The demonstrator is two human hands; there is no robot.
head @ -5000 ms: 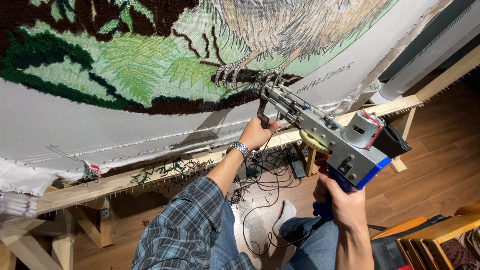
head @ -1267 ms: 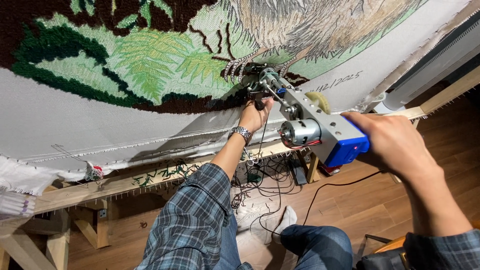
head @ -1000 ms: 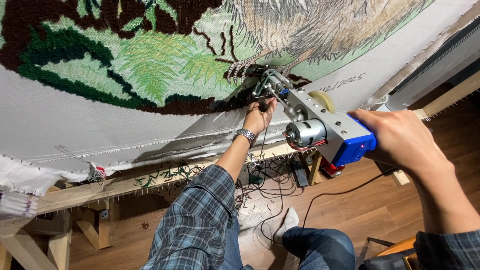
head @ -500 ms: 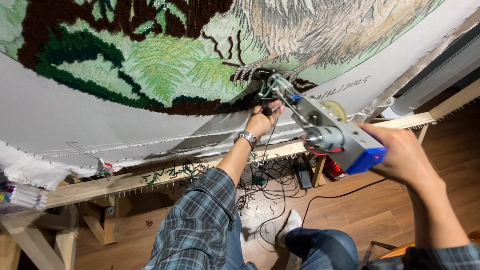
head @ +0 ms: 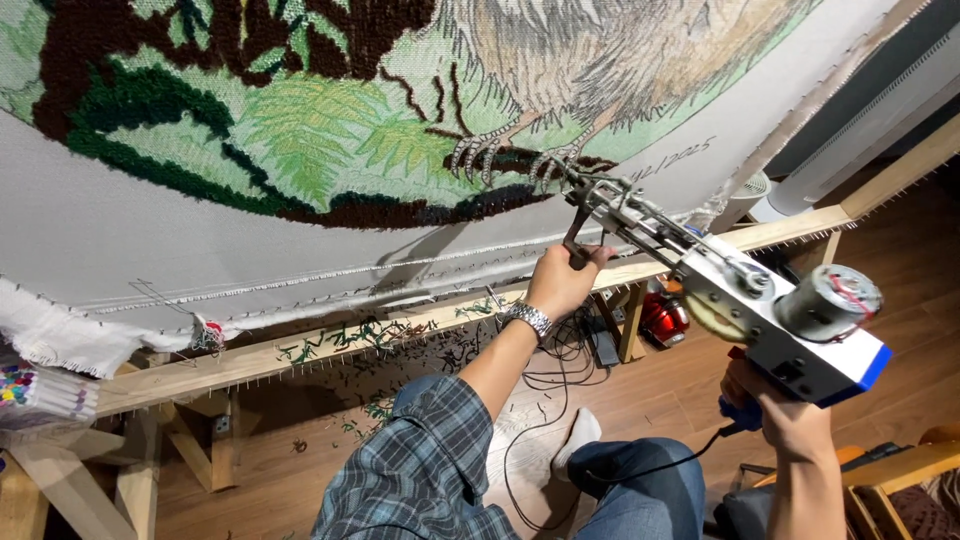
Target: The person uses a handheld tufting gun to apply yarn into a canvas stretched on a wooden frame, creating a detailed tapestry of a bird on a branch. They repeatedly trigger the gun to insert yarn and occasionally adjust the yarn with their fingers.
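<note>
A tufting gun (head: 745,300) with a silver body, blue base and round motor points its needle at the stretched cloth (head: 200,230). My left hand (head: 562,282) grips the gun's dark front handle just below the needle tip, a watch on the wrist. My right hand (head: 785,420) holds the blue rear grip under the gun's body. The needle tip (head: 572,182) sits at the dark brown branch under the tufted bird's claws (head: 490,155). Green fern leaves and dark yarn fill the design to the left.
The wooden frame bar (head: 330,335) with tack strips runs under the cloth, littered with yarn scraps. Black cables (head: 560,370) and a red object (head: 662,318) lie on the wood floor. A white fan stands at the right. My legs sit below.
The gun has tilted and dropped at its rear; my right hand moved from the top of the gun's back down to the grip beneath it. The view shifted closer to the cloth.
</note>
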